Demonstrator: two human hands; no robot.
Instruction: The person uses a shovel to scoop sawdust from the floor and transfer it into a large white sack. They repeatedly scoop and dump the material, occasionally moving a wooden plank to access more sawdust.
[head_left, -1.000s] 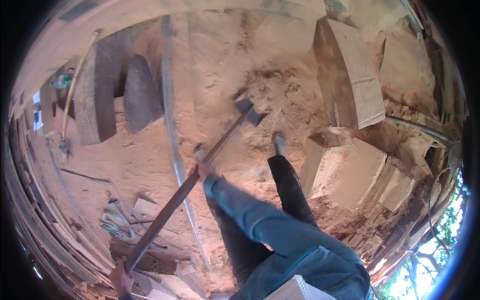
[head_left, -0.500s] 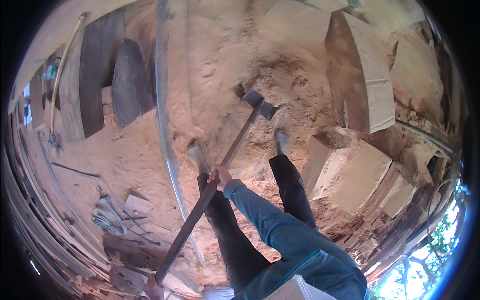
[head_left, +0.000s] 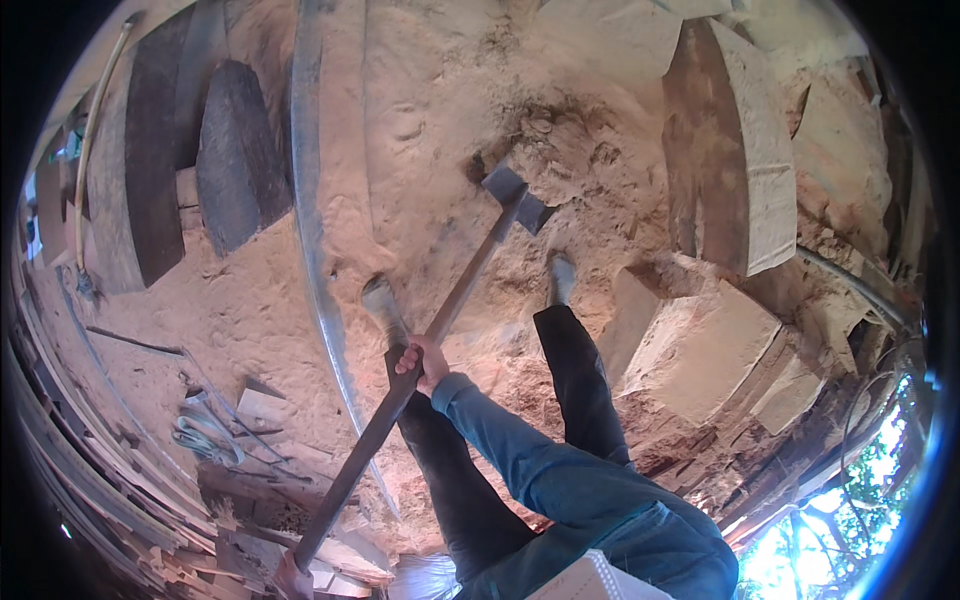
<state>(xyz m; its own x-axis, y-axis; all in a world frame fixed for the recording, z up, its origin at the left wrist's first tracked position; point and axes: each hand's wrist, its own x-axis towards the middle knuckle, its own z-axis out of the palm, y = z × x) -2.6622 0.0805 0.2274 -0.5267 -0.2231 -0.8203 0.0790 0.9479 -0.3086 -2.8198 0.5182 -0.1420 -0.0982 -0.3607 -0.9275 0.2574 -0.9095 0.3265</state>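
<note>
Blue-green sleeve [head_left: 515,445]; black trousers [head_left: 462,490]; seemingly greyish footwear [head_left: 562,281]

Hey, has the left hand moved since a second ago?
Yes: the left hand has shifted rightward, closer to the lower end of the long strip on the ground.

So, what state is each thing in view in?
Long-handled tool: slanted, head low; soil contact unclear
Right grip: closed around mid-handle
Left grip: closed around handle's near end
Soil: churned beside tool head
Pale strap: looped, lying down
Boxy block: dusty
</note>
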